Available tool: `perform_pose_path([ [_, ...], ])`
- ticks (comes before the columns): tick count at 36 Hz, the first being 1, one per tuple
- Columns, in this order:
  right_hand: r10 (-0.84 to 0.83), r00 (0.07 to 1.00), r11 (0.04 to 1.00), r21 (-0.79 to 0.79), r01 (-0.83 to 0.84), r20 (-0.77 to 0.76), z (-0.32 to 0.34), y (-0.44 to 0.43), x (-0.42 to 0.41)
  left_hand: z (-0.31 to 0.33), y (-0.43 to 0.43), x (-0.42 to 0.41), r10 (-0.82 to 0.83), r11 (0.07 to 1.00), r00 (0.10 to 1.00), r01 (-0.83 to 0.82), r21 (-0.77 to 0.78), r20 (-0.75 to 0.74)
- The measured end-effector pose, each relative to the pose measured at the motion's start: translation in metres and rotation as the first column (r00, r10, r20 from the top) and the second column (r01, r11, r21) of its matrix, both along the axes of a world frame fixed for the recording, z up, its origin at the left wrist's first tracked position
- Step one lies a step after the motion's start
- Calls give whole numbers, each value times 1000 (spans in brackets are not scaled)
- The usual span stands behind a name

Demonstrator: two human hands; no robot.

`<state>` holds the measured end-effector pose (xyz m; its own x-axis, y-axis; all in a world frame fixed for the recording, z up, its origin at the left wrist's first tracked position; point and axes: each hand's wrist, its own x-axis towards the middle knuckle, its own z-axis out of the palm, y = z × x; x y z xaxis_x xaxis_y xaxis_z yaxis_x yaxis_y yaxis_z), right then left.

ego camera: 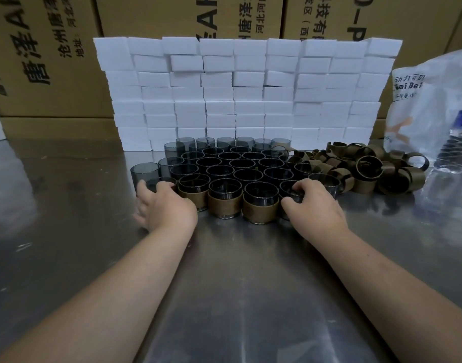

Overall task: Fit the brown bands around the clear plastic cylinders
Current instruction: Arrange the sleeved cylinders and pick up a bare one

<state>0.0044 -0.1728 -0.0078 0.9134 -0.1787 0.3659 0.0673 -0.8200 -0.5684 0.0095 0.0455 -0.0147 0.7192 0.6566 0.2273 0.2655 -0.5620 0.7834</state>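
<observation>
Bench [237, 271], steel. Clear plastic cylinders [241, 163]: upright cluster, rows touching. Front row: three banded cylinders [225, 204], each wrapped round its lower half. Left hand [169, 208]: thumb and forefinger round the left-end cylinder [152, 185]. Right hand [315, 205]: fingers curled over the right-end cylinder [290, 192]. Hands well apart. Loose brown bands [368, 170]: heap just right of the cluster. Behind: stacked white blocks [245, 95], cartons [41, 61]. Far right: plastic bag [431, 106], water bottle [454, 150].
</observation>
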Motion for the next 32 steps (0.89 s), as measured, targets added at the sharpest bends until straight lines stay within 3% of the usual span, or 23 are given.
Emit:
perform_pose_path([
  [4, 6, 1000, 1000, -4, -6, 4, 0, 0, 1, 3, -1, -3, 64, 991, 992, -50, -126, 108],
  [10, -1, 1000, 1000, -25, 1, -1, 1, 3, 0, 6, -1, -5, 105, 991, 959, -79, -107, 264],
  [14, 33, 994, 997, -70, -26, 108, 3, 5, -4, 13, -3, -8, 130, 990, 894, -90, -112, 429],
  [19, 155, 982, 976, -172, -136, 105, 3, 10, -8, 17, -13, -18, -48, 999, 792, 38, 28, 608],
  [25, 147, 982, 969, -218, -118, 118, 1, 9, -6, 17, -29, -30, -283, 959, 669, 173, 226, 687],
  [32, 143, 981, 967, -228, -110, 133, 0, 12, -4, 11, -29, -28, -346, 938, 701, 284, 201, 624],
])
